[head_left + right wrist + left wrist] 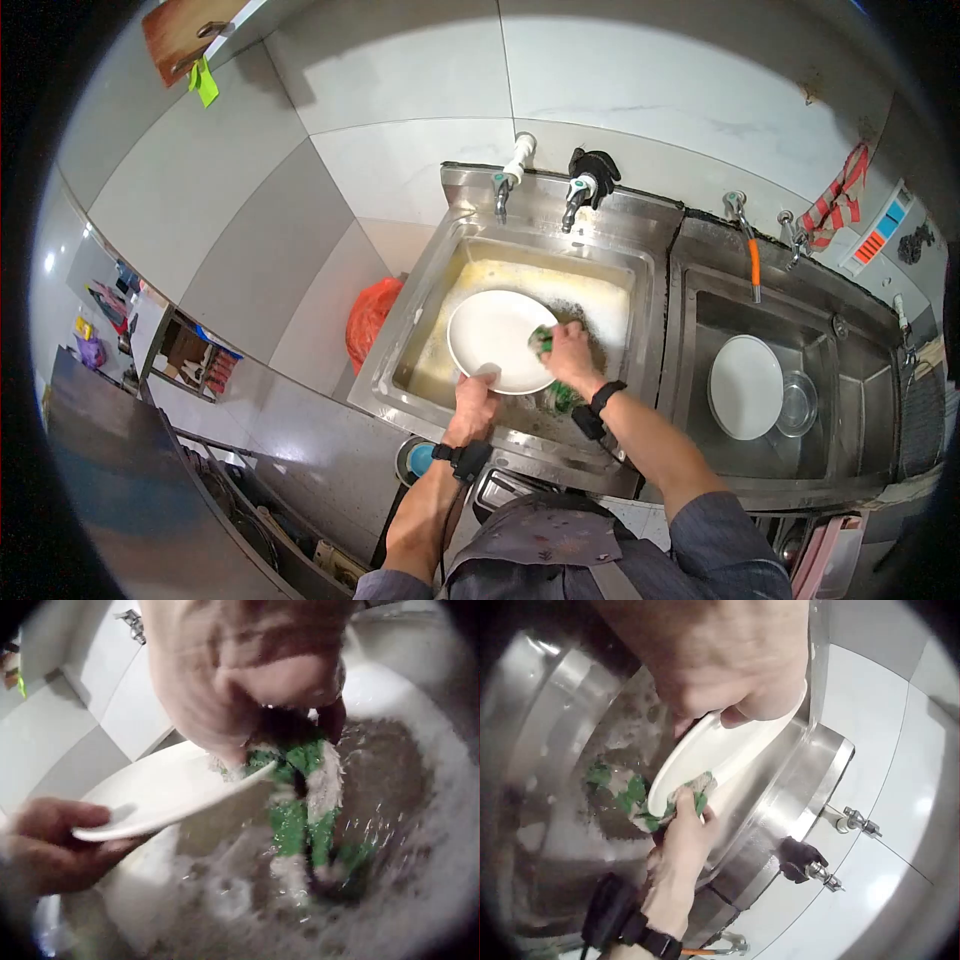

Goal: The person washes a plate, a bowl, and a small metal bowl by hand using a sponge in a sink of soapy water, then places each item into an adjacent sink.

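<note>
A white oval plate is held tilted over the soapy water of the left sink. My left hand grips its near rim, with the thumb on the upper face. In my right hand is a wet green-and-white cloth, wrapped over the plate's right edge. The cloth's lower end hangs down into the water in the right wrist view. From the left wrist view, the right hand's fingers pinch the cloth at the rim of the plate.
In the right sink lie another white plate and a clear bowl. Taps stand along the back, one with a black glove over it. A red plastic bag sits left of the sinks.
</note>
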`<action>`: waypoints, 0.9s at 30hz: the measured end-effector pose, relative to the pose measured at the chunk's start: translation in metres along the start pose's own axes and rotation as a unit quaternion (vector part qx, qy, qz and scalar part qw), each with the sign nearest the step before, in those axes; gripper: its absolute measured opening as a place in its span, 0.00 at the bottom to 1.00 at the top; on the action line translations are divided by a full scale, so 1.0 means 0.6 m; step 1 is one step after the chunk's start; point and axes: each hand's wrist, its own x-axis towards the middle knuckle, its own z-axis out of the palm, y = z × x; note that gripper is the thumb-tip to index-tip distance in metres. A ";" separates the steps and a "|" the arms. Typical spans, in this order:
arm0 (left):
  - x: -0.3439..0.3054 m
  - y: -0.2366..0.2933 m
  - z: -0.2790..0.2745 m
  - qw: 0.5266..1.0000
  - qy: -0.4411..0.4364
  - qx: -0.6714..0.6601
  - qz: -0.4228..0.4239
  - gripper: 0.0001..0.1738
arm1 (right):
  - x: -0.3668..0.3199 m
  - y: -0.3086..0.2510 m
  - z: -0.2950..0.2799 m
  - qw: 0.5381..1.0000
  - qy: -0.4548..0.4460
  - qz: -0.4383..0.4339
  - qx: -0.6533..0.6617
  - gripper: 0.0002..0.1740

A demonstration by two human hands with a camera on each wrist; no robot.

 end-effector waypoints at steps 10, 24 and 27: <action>0.012 0.036 -0.051 0.828 0.028 0.525 0.194 0.33 | 0.050 0.048 -0.034 0.901 -0.054 0.207 0.379 0.19; -0.024 0.077 0.039 0.486 -0.182 0.799 0.305 0.16 | 0.085 0.074 -0.023 0.941 0.037 0.176 0.285 0.30; -0.004 0.098 0.035 0.520 -0.131 0.791 0.293 0.16 | 0.088 0.108 -0.043 0.984 0.017 0.149 0.096 0.35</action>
